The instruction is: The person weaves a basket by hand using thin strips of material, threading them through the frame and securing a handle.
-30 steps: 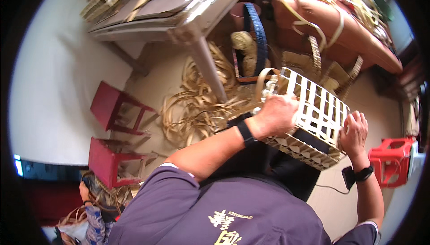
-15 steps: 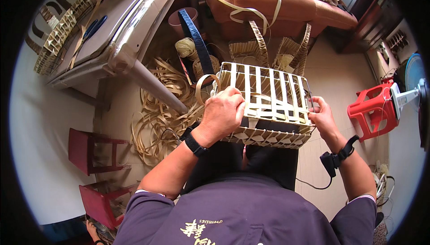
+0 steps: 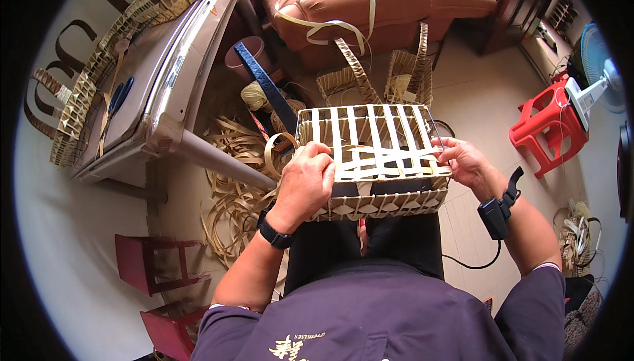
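Over the strip-littered floor, both hands, left (image 3: 305, 182) and right (image 3: 464, 161), grip a woven basket (image 3: 373, 159).

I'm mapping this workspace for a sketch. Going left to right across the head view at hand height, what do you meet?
Dark red wooden stool → loose pile of pale cane strips → left hand → woven cane basket frame → right hand → red plastic stool.

the basket (image 3: 373, 163) sits on your lap between your 2 hands; table (image 3: 142, 97) left, strips (image 3: 234, 182) under it, sofa (image 3: 370, 11) ahead, stool (image 3: 548, 126) and fan (image 3: 594, 70) right.
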